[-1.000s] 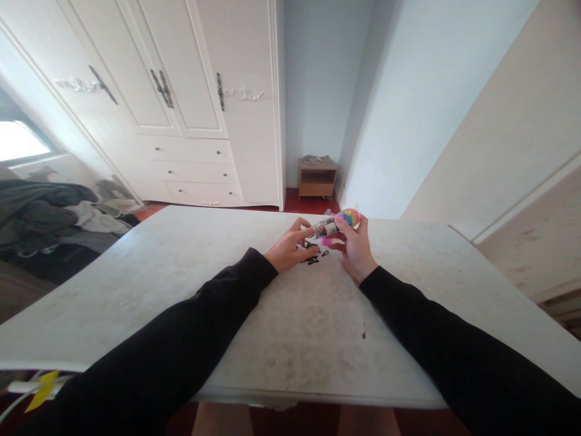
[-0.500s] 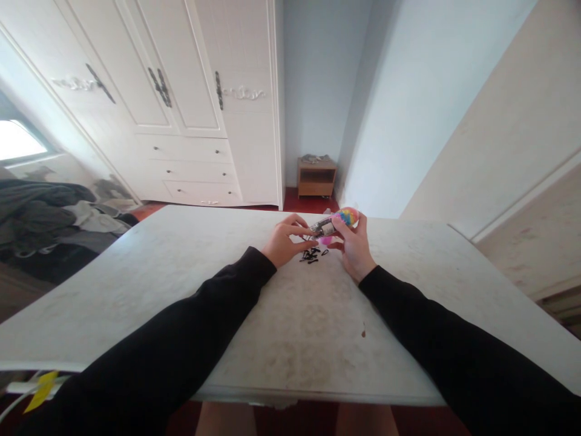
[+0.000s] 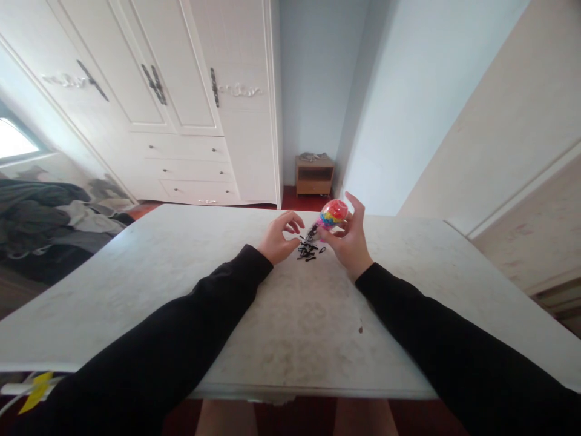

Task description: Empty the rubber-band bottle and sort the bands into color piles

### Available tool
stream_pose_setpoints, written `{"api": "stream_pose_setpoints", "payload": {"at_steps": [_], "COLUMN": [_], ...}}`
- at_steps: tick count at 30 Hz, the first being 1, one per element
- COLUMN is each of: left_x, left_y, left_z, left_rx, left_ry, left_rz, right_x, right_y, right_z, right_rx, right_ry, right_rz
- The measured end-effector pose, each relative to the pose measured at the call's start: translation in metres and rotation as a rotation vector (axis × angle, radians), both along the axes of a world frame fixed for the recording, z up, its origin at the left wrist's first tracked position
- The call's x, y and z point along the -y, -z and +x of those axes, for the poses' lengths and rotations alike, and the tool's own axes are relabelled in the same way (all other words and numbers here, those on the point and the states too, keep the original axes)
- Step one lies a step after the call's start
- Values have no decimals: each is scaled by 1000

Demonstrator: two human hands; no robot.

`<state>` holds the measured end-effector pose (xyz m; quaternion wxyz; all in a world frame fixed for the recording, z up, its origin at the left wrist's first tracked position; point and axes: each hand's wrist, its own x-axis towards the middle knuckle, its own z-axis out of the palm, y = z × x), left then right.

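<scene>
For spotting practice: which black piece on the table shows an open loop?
The black piece right of the pile: its loop shows open; the rest lie bunched.

Tilted, rainbow-layered clear bottle (image 3: 329,218) over scattered black pieces (image 3: 307,250)

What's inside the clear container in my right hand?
In the clear container, red, yellow, blue and pink contents show toward the raised end, black ones lower down. Your right hand covers part of its side, hiding whatever lies behind it.
</scene>
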<state>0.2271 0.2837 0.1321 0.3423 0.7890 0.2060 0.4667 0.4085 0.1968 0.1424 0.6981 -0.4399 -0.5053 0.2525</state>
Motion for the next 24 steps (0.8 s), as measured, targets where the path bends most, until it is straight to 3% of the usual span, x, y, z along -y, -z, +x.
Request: {"api": "stream_pose_setpoints", "payload": {"at_steps": [12,24], "left_x": [1,1], "left_y": [0,1], "left_z": [1,1], "left_rx": [-21,-55], "left_ry": [16,9], "left_rz": [-40,12], "right_x": [3,-1], "right_y": [2,2], "right_z": [0,-2], "right_rx": [132,-45], "right_ry": [19,27], "right_rz": [58,31]}}
